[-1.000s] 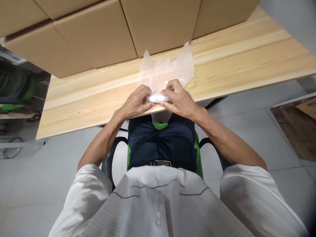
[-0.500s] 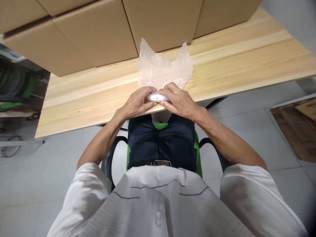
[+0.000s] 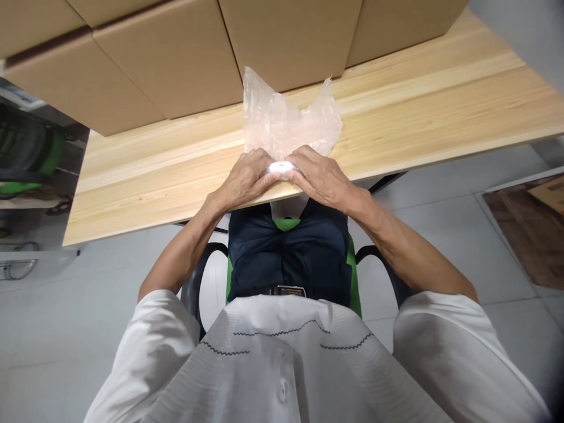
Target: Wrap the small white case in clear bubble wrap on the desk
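Note:
A small, glossy white rounded object (image 3: 281, 167) is held at the front edge of the table, with a tiny dark slot on the side facing me. My left hand (image 3: 248, 176) grips its left end between thumb and fingers. At its right end, my right hand (image 3: 318, 176) pinches it the same way. Clear crinkled bubble wrap (image 3: 288, 126) lies just beyond both hands, its two upper corners sticking up. The fingertips hide where the wrap meets the object.
Large brown cardboard boxes (image 3: 176, 59) stand along the back of the light wooden table (image 3: 418, 117). A green and black chair is under me. On the floor at right lies a brown sheet (image 3: 529, 229). Another chair (image 3: 33, 144) shows at far left.
The white object has tilted and risen slightly away from me, with both thumbs now under its near side. The bubble wrap has shifted a little to the left.

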A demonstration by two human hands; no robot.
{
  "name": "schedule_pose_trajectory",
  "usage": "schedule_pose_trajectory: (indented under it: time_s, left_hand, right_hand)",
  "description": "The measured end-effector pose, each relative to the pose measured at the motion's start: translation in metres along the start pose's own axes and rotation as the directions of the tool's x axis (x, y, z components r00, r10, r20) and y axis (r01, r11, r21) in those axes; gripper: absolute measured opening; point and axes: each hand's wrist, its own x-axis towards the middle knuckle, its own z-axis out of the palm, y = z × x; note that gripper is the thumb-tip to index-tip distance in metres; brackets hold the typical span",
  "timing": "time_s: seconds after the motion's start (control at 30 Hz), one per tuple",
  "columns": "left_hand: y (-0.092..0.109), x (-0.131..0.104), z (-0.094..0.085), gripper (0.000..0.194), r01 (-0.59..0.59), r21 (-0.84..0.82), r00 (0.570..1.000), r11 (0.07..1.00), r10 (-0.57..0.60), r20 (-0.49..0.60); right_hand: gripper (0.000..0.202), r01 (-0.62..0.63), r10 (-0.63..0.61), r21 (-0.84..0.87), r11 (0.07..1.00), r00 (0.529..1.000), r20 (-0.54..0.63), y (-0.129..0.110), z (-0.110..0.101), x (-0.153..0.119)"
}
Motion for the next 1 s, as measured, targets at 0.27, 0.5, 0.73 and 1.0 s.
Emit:
schedule_pose_trajectory:
  time_s: [0.27, 0.5, 0.73, 1.0]
  left_hand:
    - [0.008, 0.003, 0.002, 0.069, 0.074, -0.068, 0.994, 0.995, -0.079, -0.081]
    - [0.004, 0.013, 0.006, 0.047, 0.114, -0.112, 0.983, 0.987, -0.129, -0.134]
    - [-0.001, 0.025, 0.003, 0.039, 0.123, -0.133, 0.981, 0.983, -0.141, -0.133]
    - [-0.006, 0.032, 0.002, 0.023, 0.127, -0.172, 0.981, 0.977, -0.149, -0.125]
  right_hand:
    - [0.056, -0.003, 0.003, 0.003, 1.000, 1.000, 0.007, 0.002, -0.009, 0.011]
    - [0.050, -0.037, 0.037, 0.003, 0.999, 0.999, 0.011, 0.013, -0.012, 0.022]
    - [0.045, -0.035, 0.035, -0.007, 0.999, 0.999, 0.033, 0.029, -0.008, 0.032]
    - [0.049, -0.048, 0.048, -0.002, 0.999, 0.999, -0.012, 0.026, -0.003, 0.028]
